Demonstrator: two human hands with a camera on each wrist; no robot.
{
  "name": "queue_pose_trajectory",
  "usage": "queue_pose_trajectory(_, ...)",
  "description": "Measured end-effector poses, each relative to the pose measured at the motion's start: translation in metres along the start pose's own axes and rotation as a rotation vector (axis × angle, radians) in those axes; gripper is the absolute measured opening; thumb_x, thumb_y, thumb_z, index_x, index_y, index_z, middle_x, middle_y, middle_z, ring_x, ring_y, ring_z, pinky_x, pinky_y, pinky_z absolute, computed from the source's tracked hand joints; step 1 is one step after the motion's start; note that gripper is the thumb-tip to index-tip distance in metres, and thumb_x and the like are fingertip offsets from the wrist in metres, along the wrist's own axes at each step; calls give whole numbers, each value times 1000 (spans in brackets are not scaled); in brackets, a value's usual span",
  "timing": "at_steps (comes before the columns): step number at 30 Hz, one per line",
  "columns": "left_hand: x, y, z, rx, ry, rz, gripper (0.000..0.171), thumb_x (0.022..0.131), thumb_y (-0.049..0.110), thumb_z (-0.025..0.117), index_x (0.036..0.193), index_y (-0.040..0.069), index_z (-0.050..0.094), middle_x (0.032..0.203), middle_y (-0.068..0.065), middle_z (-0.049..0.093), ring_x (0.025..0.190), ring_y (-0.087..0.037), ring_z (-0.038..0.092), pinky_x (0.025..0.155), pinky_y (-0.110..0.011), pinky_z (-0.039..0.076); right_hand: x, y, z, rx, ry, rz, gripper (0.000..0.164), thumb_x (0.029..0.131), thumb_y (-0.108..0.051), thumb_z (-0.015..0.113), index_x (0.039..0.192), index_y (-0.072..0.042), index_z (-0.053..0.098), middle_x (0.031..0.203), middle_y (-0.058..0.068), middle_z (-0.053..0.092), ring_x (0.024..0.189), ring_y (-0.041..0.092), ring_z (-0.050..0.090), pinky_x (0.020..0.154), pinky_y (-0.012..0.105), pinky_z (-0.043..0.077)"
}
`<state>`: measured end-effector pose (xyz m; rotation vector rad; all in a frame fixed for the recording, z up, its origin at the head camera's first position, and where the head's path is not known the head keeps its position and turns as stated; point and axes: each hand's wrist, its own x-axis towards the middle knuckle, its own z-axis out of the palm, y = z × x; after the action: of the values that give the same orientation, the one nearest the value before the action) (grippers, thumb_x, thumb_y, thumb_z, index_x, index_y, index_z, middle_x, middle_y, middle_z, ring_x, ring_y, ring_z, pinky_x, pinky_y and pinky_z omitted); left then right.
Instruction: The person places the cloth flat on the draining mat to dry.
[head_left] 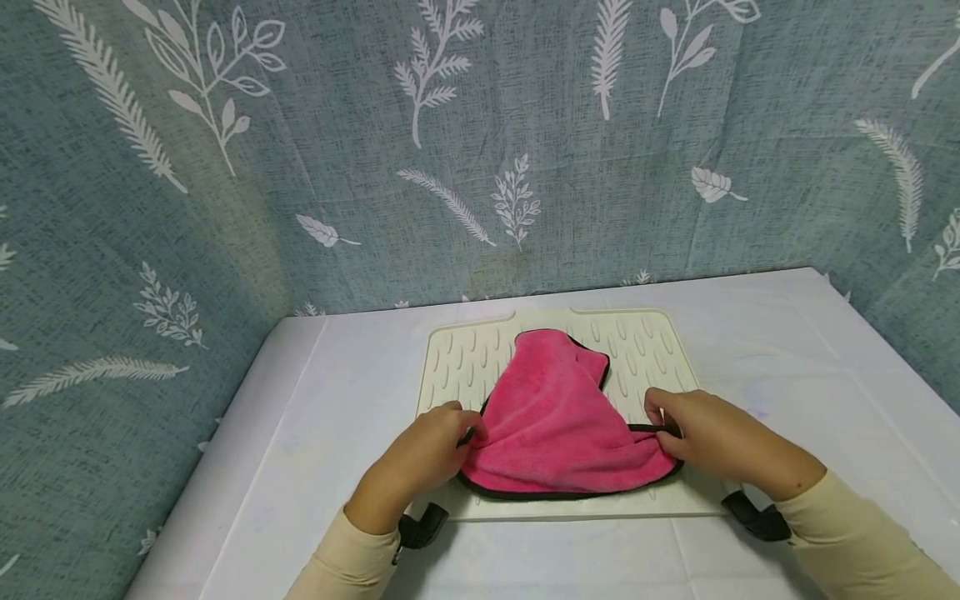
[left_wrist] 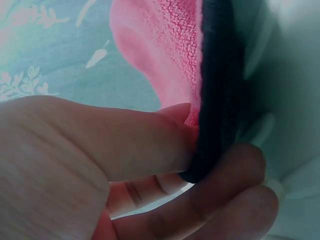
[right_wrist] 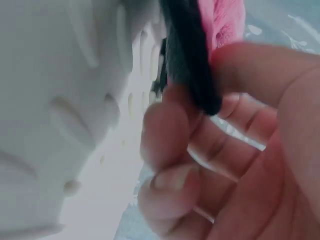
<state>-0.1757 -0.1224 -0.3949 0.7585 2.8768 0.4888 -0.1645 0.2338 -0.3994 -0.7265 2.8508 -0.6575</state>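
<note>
Pinched was how I read both grips: the left hand (head_left: pixel 435 446) held the near left corner of the pink cloth (head_left: pixel 555 417) between thumb and fingers, and the right hand (head_left: pixel 708 425) nipped its near right corner the same way. Closest to the head camera were two pale sleeves (head_left: pixel 341 554), with a dark wrist device (head_left: pixel 757 517) at each cuff. Through the left wrist camera I saw the thumb lying over the black edging (left_wrist: pixel 220 90) and fingertips under it; the right wrist view showed thumb and fingers meeting on the edging too.

Between the hands, the cloth lay over the middle of a cream ridged mat (head_left: pixel 465 350), its near border spread wide, its far part narrowing toward the mat's back edge, with a small flap turned out at the far right. Whether the near border hung free of the ridges or rested on them, I could not tell.

To do this step well, I judged, both corners wanted an even pull, outward and level, so that the creases flattened without the mat being dragged along. Pinching the firm edging seemed wiser than bunching the soft pile.

Beyond lay the white-covered table (head_left: pixel 300 467), and behind it a blue-green backdrop (head_left: pixel 337 167) printed with pale leaves. I found no brand, label or legible writing anywhere.
</note>
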Motion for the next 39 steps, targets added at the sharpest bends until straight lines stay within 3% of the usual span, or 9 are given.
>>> queue_pose_trajectory(5, -1, 2, -2, -20, -15, -5, 14, 87, 0, 71, 96, 12, 73, 86, 0, 63, 76, -12, 54, 69, -29, 49, -3, 1, -3, -84, 6, 71, 22, 86, -7, 69, 88, -19, 51, 61, -7, 44, 57, 7, 40, 50, 24, 31)
queue_pose_trajectory(13, -2, 1, 1, -17, -70, -52, 17, 87, 5, 72, 101, 14, 71, 80, 2, 60, 71, -12, 51, 61, -29, 44, -5, 4, -2, -38, -94, 114, 27, 77, -6, 70, 81, -22, 48, 58, -9, 43, 55, 6, 40, 50, 25, 28)
queue_pose_trajectory(16, -4, 2, 0, 2, -72, -85, 13, 88, 14, 73, 100, 18, 71, 78, 3, 57, 68, -11, 50, 58, -29, 43, -6, 5, -2, -22, -99, 127, 23, 81, -14, 72, 81, -22, 51, 59, -10, 45, 56, 6, 41, 50, 25, 30)
queue_pose_trajectory(19, -1, 3, -5, 37, -22, -81, 9, 90, 21, 72, 99, 19, 70, 81, 2, 58, 69, -10, 52, 57, -30, 44, -3, 5, -7, 7, -65, 126, 14, 88, -24, 71, 84, -22, 57, 60, -9, 49, 54, 6, 43, 49, 25, 34)
queue_pose_trajectory(22, 11, 2, -14, 85, 45, -63, 11, 92, 25, 70, 101, 18, 70, 86, 0, 63, 71, -11, 57, 59, -32, 47, 7, 5, -14, 37, 6, 114, 12, 94, -26, 67, 86, -18, 63, 62, -7, 52, 53, 6, 45, 49, 25, 37)
queue_pose_trajectory(25, 27, 0, -21, 135, 63, -61, 13, 94, 26, 69, 104, 18, 70, 90, -1, 66, 74, -12, 60, 61, -33, 49, 24, 7, -19, 40, 60, 91, 15, 96, -24, 64, 85, -14, 66, 66, -6, 56, 55, 7, 47, 52, 26, 39)
queue_pose_trajectory(33, 76, -8, -24, 154, -14, -111, 20, 97, 33, 64, 109, 18, 71, 91, 1, 66, 73, -12, 59, 62, -32, 49, 62, 15, -19, 59, 69, 80, 18, 97, -23, 61, 85, -11, 68, 67, -4, 59, 55, 9, 49, 53, 28, 41)
queue_pose_trajectory(39, 97, -13, -26, 207, -33, -110, 21, 98, 35, 62, 108, 18, 70, 97, -1, 70, 72, -14, 60, 66, -35, 51, 76, 16, -17, 43, 63, 91, 19, 97, -25, 61, 87, -10, 68, 66, -3, 60, 54, 9, 48, 53, 27, 40)
